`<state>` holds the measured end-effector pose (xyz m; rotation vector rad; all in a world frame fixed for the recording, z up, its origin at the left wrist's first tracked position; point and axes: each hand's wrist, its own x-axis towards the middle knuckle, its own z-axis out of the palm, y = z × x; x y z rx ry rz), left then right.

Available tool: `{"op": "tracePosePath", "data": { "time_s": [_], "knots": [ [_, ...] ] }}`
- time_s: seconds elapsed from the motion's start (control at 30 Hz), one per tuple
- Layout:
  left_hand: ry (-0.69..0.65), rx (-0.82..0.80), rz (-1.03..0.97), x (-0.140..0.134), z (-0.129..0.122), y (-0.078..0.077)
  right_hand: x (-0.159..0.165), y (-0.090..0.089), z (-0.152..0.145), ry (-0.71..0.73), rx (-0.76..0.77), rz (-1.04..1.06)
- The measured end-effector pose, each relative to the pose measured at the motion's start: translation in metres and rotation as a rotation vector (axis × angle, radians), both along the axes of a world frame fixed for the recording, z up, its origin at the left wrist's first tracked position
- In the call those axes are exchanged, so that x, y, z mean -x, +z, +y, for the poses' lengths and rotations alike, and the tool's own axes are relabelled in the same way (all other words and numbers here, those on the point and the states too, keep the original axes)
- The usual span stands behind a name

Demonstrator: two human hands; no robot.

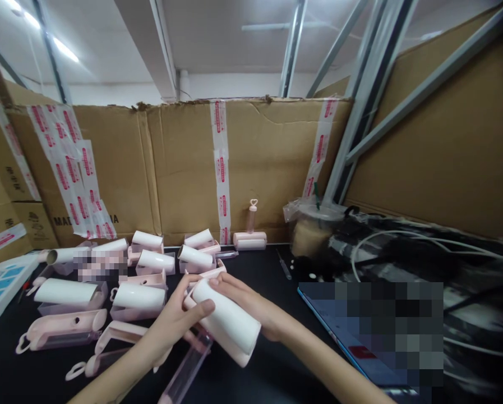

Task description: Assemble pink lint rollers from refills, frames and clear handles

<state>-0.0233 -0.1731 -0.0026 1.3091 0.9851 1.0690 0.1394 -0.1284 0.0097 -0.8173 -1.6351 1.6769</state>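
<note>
Both hands are on a pink lint roller with a white paper roll, held tilted above the black table. My left hand is closed on its left end, the thumb lying over the white roll. From behind and above, my right hand grips the far side, fingers on the roll's upper end. A clear pinkish handle hangs below toward the front; its joint with the roller is partly covered by my left hand. To the left lie several white rolls resting on translucent covers, and pink roller frames with looped ends.
An upright lint roller stands against the cardboard wall. A thin screwdriver and a lidded drink cup are at the back right. A blue-edged flat device lies right, beside cables. A white-and-blue tray sits far left.
</note>
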Motion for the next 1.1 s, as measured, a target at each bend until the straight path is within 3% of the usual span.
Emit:
{"op": "tracePosePath", "data": {
  "time_s": [0.13, 0.2, 0.3, 0.4, 0.5, 0.57, 0.67, 0.83, 1.1],
  "knots": [
    [0.034, -0.001, -0.016, -0.004, -0.001, 0.000, -0.002, 0.000, 0.006, -0.120, -0.183, -0.011],
    [0.098, -0.016, -0.086, -0.004, 0.001, 0.001, -0.010, 0.003, 0.012, -0.161, -0.202, 0.019],
    [0.229, -0.072, -0.215, -0.001, 0.005, 0.003, -0.021, 0.008, 0.018, -0.067, -0.208, 0.011],
    [0.388, -0.139, -0.208, 0.005, 0.011, 0.004, -0.023, 0.007, 0.017, 0.035, -0.164, 0.017],
    [0.482, -0.254, -0.115, 0.010, 0.015, 0.005, -0.015, 0.001, 0.014, 0.064, -0.015, 0.119],
    [0.453, -0.278, -0.093, 0.013, 0.016, 0.008, -0.009, -0.002, 0.013, 0.073, 0.052, 0.194],
    [0.364, -0.191, -0.123, 0.014, 0.014, 0.013, -0.003, -0.006, 0.011, 0.035, 0.071, 0.238],
    [0.286, -0.054, -0.200, 0.015, 0.013, 0.012, -0.002, -0.009, 0.008, -0.048, -0.015, 0.193],
    [0.201, 0.037, -0.358, 0.016, 0.013, 0.008, -0.001, -0.009, 0.000, -0.112, -0.127, 0.041]
  ]
}}
